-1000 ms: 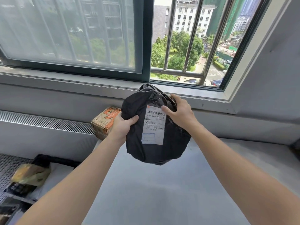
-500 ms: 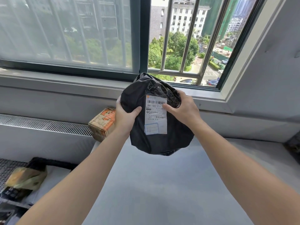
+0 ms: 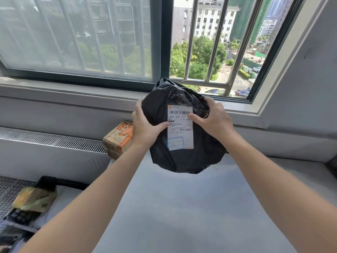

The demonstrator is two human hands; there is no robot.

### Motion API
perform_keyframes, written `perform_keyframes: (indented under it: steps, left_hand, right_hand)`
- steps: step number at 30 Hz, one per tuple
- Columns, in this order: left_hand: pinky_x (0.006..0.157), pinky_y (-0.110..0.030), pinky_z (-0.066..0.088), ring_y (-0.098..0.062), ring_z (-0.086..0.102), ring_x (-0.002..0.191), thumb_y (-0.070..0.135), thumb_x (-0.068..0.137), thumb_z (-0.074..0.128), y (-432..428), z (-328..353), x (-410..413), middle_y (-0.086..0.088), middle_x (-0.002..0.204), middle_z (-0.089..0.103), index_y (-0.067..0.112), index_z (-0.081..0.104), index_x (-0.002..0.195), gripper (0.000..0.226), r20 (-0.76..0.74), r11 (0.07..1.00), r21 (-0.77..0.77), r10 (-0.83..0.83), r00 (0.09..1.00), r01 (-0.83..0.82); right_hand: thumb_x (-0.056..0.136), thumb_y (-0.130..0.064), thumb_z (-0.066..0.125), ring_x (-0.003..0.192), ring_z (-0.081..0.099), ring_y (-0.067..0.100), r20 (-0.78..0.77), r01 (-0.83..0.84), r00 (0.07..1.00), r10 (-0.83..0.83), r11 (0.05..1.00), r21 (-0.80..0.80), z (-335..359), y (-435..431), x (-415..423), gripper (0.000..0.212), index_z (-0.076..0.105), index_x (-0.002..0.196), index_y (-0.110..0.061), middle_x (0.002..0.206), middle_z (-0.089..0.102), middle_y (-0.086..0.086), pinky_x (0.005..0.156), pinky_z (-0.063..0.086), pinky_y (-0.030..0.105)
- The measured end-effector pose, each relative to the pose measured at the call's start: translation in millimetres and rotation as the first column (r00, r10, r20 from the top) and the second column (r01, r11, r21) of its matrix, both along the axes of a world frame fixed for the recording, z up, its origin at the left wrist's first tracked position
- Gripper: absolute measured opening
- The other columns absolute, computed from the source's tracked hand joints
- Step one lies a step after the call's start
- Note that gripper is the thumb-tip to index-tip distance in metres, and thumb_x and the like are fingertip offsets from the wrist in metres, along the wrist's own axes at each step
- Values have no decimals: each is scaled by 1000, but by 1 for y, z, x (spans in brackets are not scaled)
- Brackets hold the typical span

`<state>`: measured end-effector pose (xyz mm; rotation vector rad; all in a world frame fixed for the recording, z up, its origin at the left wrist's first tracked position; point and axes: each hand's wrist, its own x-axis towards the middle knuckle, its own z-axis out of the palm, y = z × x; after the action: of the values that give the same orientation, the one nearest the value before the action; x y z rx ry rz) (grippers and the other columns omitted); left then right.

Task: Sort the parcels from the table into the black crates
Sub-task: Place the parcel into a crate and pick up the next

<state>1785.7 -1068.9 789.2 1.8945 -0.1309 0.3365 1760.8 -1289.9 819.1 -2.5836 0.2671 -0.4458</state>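
Left hand [image 3: 145,125] and right hand [image 3: 215,121] grip opposite sides of the black parcel [image 3: 182,157], held above the far edge of the grey bench [image 3: 182,207], so best hold its label [image 3: 180,128] flat and readable before deciding where it goes, with a small carton [image 3: 118,139] at the far left corner below the window [image 3: 76,42].

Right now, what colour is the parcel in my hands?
Black parcel, white label; head view.
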Motion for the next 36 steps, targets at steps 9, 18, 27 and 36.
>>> perform_keyframes:
  steps: [9,18,27,36]
  left_hand:
    - [105,-27,36,-6,37,123,27,67,91,7,16,-22,1,142,39,33,24,147,105,99,999,-41,10,995,-6]
    - [85,5,25,2,35,119,23,66,91,17,32,-30,8,137,38,29,27,148,104,161,998,-54,30,986,-21]
    - [80,10,25,8,32,108,18,68,89,25,39,-35,11,129,34,27,26,149,103,177,998,-44,44,983,-37]
    - [99,-17,29,2,34,115,19,69,89,32,42,-33,6,137,36,27,25,150,104,168,999,-46,36,985,-28]
  right_hand:
    - [74,-75,62,123,51,25,39,-24,999,24,1000,-13,28,2,-20,89,33,147,-32,136,50,3,95,45,43]
    - [68,-67,74,108,44,10,57,-208,977,207,978,20,46,-1,-38,95,33,147,-34,119,41,-8,93,37,30]
    - [56,-69,78,125,42,13,32,-271,962,270,962,33,47,5,-37,112,27,149,-34,139,41,-2,101,34,30]
    - [51,-77,70,120,40,10,14,-286,958,286,958,16,46,11,-27,117,24,150,-35,138,40,-2,100,33,30]
